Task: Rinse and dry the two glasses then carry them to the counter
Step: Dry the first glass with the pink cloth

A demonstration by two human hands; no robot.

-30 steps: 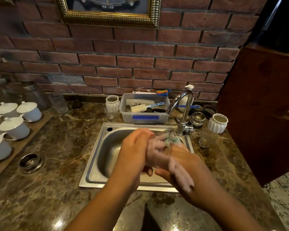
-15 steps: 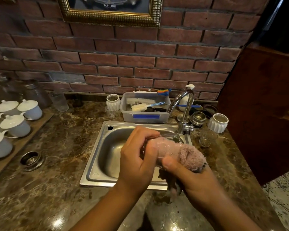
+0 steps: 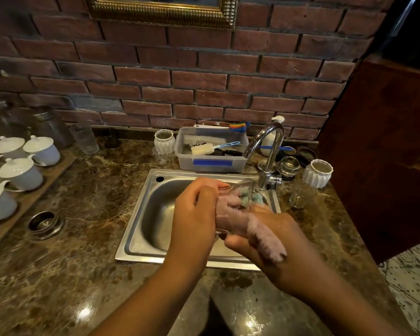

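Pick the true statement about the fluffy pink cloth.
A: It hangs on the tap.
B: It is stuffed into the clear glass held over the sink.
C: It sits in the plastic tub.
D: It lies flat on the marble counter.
B: the fluffy pink cloth is pushed into the clear drinking glass, which the left hand grips over the steel sink.

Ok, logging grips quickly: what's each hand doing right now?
Left hand: gripping the glass.
Right hand: holding the cloth, which is partly inside that glass.

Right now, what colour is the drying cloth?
The cloth is pale pink and fluffy; it shows best in the head view.
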